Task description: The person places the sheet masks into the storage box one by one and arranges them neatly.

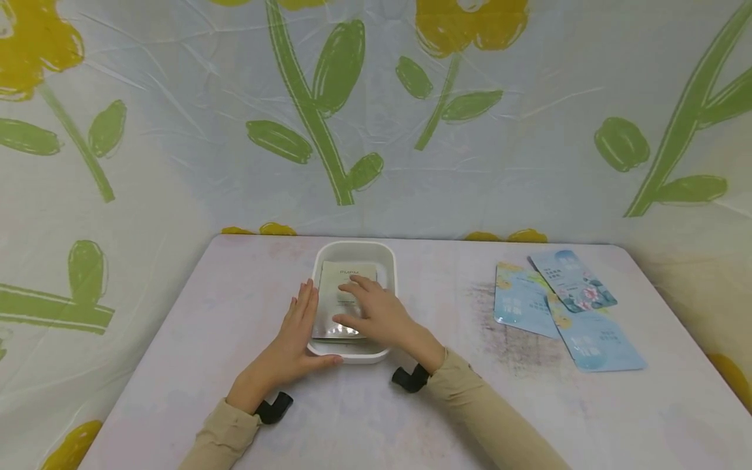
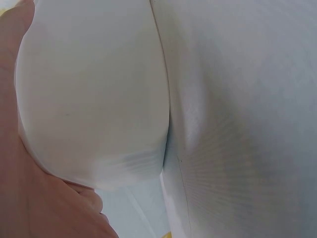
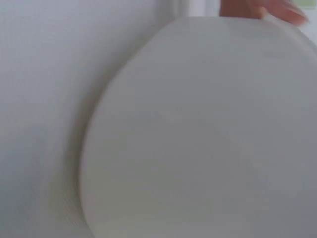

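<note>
A white tray point(image 1: 352, 358) stands on the desk point(image 1: 352, 418) with a silvery sachet point(image 1: 330, 295) lying flat inside, printed face up; whether others lie beneath it cannot be told. The left hand point(image 1: 290, 343) extends its fingers straight along the tray's left side, thumb spread out to the near end; the left wrist view shows the palm set against the outer wall, a placement that probably keeps the tray from sliding. The right hand point(image 1: 382, 314), fingers parted and pinching nothing, lies over the sachet, seemingly to settle it; contact is unclear. Three blue packets point(image 1: 572, 287) overlap one another well to the right, leaving both hands free room around the tray.
</note>
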Demonstrator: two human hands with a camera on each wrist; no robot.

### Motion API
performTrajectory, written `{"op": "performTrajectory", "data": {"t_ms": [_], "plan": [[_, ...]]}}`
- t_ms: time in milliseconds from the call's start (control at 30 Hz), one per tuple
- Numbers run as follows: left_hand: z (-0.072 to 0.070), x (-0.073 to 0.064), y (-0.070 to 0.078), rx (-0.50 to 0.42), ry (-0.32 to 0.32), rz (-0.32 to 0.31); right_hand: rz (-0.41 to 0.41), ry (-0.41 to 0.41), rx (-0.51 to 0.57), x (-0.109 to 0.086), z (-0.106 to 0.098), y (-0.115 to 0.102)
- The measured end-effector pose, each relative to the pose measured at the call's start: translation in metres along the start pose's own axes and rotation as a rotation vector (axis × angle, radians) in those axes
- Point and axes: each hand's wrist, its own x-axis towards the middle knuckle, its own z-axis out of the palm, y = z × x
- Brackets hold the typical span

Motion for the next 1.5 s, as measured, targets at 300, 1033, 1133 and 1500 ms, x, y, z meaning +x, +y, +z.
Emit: {"op": "performTrajectory", "data": {"t_ms": [300,1033,1133,1500], "plan": [[0.0,-0.001,0.0,-0.006,-0.005,-0.018,-0.127,0.057,0.288,-0.006,-0.016,0.013],[0.002,0.0,-0.001,-0.003,0.002,-0.008,-0.098,0.439,0.419,-0.042,-0.058,0.077],[0.002,0.0,0.0,-0.007,0.002,-0.011,-0.076,0.468,0.442,-0.049,-0.066,0.087],[0.001,0.0,0.002,-0.007,0.005,-0.013,0.007,0.559,0.543,-0.073,-0.094,0.122]]}}
